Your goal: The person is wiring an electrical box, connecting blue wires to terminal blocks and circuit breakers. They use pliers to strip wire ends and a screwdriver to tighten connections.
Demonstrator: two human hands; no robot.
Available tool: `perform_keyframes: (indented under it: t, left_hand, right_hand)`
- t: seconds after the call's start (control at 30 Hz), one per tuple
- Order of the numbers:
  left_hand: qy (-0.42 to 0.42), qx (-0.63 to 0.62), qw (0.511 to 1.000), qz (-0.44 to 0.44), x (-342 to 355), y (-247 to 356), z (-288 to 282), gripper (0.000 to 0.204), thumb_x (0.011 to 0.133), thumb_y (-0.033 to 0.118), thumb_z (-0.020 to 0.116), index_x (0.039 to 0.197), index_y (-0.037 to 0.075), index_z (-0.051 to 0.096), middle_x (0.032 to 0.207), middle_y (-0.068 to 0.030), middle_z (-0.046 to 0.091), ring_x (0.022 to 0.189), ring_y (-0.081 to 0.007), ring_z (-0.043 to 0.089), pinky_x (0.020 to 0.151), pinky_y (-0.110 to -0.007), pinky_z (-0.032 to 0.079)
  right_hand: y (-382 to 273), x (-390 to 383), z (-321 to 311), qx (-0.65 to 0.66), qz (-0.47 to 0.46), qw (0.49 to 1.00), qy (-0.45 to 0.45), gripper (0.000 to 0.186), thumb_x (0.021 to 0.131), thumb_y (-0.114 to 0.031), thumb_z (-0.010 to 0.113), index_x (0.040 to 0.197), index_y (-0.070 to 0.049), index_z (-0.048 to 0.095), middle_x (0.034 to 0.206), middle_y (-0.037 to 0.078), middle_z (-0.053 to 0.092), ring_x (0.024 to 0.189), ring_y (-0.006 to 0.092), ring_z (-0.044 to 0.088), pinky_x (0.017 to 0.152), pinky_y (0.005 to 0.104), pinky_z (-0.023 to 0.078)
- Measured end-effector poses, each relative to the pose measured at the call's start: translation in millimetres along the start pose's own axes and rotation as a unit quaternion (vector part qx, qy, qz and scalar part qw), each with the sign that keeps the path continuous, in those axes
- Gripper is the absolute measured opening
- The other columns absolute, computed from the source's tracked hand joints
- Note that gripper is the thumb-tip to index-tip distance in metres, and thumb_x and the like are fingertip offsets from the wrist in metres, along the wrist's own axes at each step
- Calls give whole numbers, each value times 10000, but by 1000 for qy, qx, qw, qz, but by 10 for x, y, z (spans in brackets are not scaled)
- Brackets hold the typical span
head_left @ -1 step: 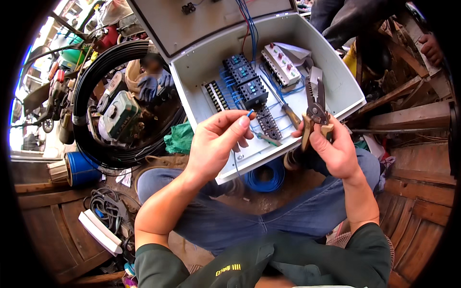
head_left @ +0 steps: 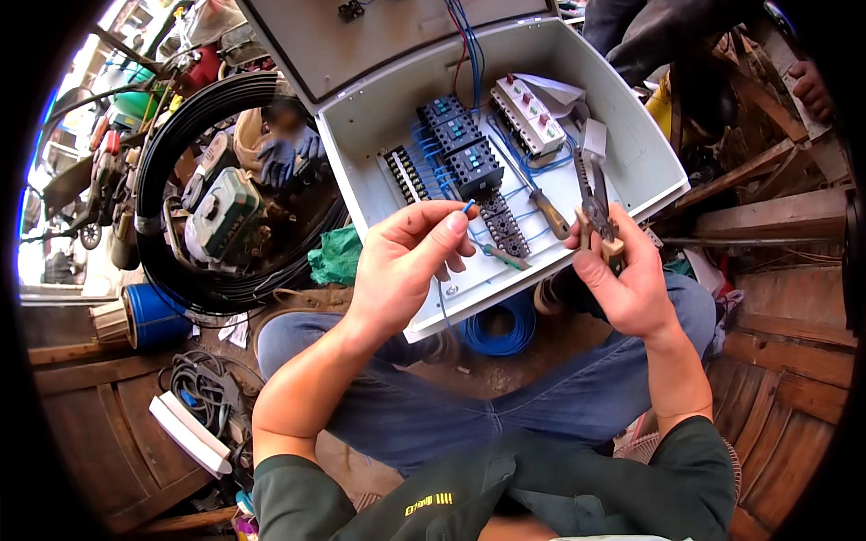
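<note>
Blue wire (head_left: 470, 206), pliers (head_left: 601, 215) in hand

Left hand (head_left: 406, 261): thumb and forefinger pinching wire near tip, above near side of grey enclosure (head_left: 615, 101). Right hand (head_left: 633, 281): fingers curled round pliers' handles, nose over enclosure's right part.

This looks like a small, cluttered electrical workshop. An open grey electrical box (head_left: 631, 149), full of wired parts, sits among 2 coils: 1 black coil (head_left: 150, 203) and 1 blue wire coil (head_left: 501, 345). Pliers (head_left: 603, 221), a screwdriver (head_left: 548, 213), tangled cables (head_left: 206, 408) and rough wooden boards (head_left: 783, 361) show it too.
</note>
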State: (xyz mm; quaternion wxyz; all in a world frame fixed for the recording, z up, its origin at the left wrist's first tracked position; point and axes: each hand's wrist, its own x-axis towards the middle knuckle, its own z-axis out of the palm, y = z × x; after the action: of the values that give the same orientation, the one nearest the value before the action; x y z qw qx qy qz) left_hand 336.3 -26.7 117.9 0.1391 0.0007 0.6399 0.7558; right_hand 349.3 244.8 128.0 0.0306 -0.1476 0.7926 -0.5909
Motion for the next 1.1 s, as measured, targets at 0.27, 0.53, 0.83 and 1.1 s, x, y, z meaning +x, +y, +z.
perform_keyframes:
  t: [0.27, 0.53, 0.83, 1.1]
  left_hand:
    - [-41, -47, 997, 38, 25, -110, 198, 230, 1028, 180, 633, 1165, -2, 660, 917, -88, 709, 794, -157, 668, 678, -276, 520]
    - [-127, -90, 985, 76, -32, -253, 290, 215, 1007, 98, 656, 1193, -9, 665, 1065, -84, 723, 942, -127, 696, 784, -261, 563]
    - [-147, -109, 981, 67, -34, -286, 260, 202, 1006, 81, 649, 1184, -12, 666, 1070, -96, 703, 932, -160, 698, 803, -283, 580]
    - [-144, -78, 984, 72, -42, -250, 250, 195, 998, 74, 658, 1165, -25, 683, 1046, -121, 710, 892, -158, 687, 741, -263, 551]
  right_hand:
    - [58, -71, 21, -160, -127, 976, 82, 590, 710, -34, 830, 1219, 19, 536, 1078, 196, 625, 962, 320, 642, 892, 383, 520]
    - [109, -134, 48, -224, -179, 956, 54, 756, 620, -28, 820, 1314, 5, 523, 1104, 165, 599, 991, 338, 600, 881, 411, 486]
    - [143, -141, 65, -224, -214, 947, 83, 678, 589, -50, 810, 1224, 24, 583, 1014, 167, 623, 920, 355, 619, 826, 436, 501]
    - [140, -146, 70, -222, -205, 950, 75, 630, 617, -54, 801, 1206, 23, 593, 994, 165, 627, 914, 356, 626, 821, 430, 510]
